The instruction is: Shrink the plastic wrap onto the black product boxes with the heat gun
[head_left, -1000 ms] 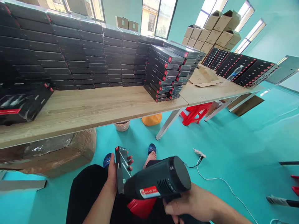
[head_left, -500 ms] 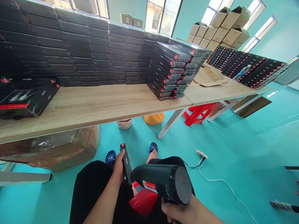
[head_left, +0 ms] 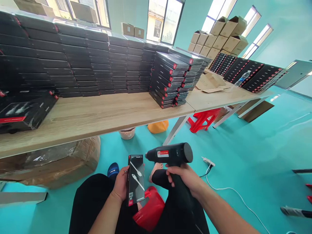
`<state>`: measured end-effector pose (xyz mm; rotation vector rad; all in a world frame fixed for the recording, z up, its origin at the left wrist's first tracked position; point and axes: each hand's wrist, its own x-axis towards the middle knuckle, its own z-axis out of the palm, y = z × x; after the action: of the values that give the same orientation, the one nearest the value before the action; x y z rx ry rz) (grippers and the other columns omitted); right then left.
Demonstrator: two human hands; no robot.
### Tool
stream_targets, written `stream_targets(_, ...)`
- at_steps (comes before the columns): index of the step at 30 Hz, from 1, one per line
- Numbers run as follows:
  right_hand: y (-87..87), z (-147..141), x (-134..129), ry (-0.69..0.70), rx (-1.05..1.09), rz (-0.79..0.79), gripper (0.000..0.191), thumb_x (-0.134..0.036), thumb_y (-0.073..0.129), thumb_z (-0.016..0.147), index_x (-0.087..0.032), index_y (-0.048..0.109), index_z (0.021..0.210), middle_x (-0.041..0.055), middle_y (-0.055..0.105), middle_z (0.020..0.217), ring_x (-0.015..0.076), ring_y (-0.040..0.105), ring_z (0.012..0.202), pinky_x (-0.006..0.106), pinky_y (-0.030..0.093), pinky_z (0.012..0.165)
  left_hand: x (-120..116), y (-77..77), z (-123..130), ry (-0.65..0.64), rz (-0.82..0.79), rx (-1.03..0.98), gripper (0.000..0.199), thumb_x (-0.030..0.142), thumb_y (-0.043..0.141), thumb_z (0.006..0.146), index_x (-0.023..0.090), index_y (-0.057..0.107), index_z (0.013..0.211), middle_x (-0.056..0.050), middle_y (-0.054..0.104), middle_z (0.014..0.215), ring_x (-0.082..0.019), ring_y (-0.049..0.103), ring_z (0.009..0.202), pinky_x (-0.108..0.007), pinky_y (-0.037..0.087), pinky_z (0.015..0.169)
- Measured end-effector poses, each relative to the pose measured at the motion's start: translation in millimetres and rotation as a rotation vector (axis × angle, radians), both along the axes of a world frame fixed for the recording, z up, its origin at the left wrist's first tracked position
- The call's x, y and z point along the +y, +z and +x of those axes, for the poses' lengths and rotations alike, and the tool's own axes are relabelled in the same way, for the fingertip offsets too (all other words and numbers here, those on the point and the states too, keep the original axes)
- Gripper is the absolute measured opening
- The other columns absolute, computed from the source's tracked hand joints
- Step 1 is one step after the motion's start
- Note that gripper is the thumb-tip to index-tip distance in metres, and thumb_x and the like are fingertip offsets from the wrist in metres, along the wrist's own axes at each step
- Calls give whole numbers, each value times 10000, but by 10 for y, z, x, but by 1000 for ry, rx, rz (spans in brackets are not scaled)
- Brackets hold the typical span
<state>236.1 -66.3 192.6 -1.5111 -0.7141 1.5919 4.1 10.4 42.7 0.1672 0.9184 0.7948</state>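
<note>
My left hand (head_left: pixel 121 184) is closed on the left edge of a slim black cable box (head_left: pixel 136 191), held over my lap. Its broad face, printed with white cable plugs, is turned up towards me. My right hand (head_left: pixel 182 175) is wrapped round the handle of a dark heat gun (head_left: pixel 170 153) with a red and white label. The gun's nozzle points left, just beside the box's upper right edge and apart from it. Between my legs is a red plastic stool (head_left: pixel 152 208), partly hidden by the box and my legs.
A wooden table (head_left: pixel 97 113) stands ahead, bearing a wall of stacked black boxes (head_left: pixel 80 61) and a shorter stack (head_left: pixel 168 79). Underneath are a large carton (head_left: pixel 80 159), a basket (head_left: pixel 127 134) and a yellow bag (head_left: pixel 158 126). A power strip (head_left: pixel 208 162) and white cord lie right.
The box has turned from its narrow side to its broad printed face. The heat gun has moved up and away from me, and its nozzle now sits near the box's upper edge.
</note>
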Motion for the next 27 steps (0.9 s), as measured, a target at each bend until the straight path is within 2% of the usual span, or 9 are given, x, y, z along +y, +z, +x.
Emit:
stream_targets(2,49,-78,20,95,51,22,206,-315,733,698,-151,664,802,-6,636,575,133,546,500,275,448,521,-12,-1,-16,26,9,63,282,328,639,785,156,737,985,-75,756,704,-304,744,666,-419,599,585)
stream_targets(4,124,-86,-64,303,95,-5,165,-286,744,661,-157,669,731,-17,614,533,131,532,480,273,446,510,-18,26,-42,30,1,84,299,379,640,799,162,736,980,-81,759,718,-308,747,688,-425,602,609)
stream_targets(7,227,64,-251,586,-12,-164,84,-233,704,610,-170,649,612,-24,591,521,117,519,478,257,429,502,-25,108,-58,-33,-41,-26,462,524,552,849,134,732,1017,-129,769,795,-325,752,750,-448,606,645)
stream_targets(9,254,188,-322,525,-145,-203,69,-235,665,606,-175,632,599,-26,571,497,119,510,472,263,426,503,-26,161,-36,-60,-65,-89,519,563,513,866,123,728,1039,-150,773,841,-330,753,772,-457,607,654)
stream_targets(11,242,234,-324,335,-180,-159,119,-271,663,623,-174,647,690,-30,567,487,131,508,479,271,428,503,-26,190,7,-91,-95,-114,506,555,529,868,121,725,1038,-152,775,850,-331,755,769,-456,609,653)
stream_targets(15,158,25,-178,88,26,-27,281,-329,718,648,-153,655,858,-4,632,572,145,544,510,284,447,525,-32,186,87,-144,-109,-58,419,469,605,870,101,718,1035,-138,776,785,-331,758,725,-445,615,648)
stream_targets(19,88,-159,3,63,64,50,195,-287,701,680,-154,632,805,-9,611,545,144,545,499,286,446,520,-56,190,67,-126,-103,-6,377,415,616,886,91,714,1053,-131,776,753,-321,756,696,-434,618,661)
stream_targets(22,64,-47,-3,22,-22,43,140,-253,683,690,-156,624,770,-17,607,560,125,533,494,265,427,499,-66,204,14,-67,-82,-37,380,419,588,902,98,711,1064,-130,774,773,-313,751,699,-442,616,674)
stream_targets(27,38,271,-322,233,69,-150,333,-278,750,630,-115,675,910,21,661,676,140,583,512,255,455,461,51,81,-44,176,-118,-5,305,371,523,904,123,692,957,-107,742,740,-284,728,672,-425,605,654)
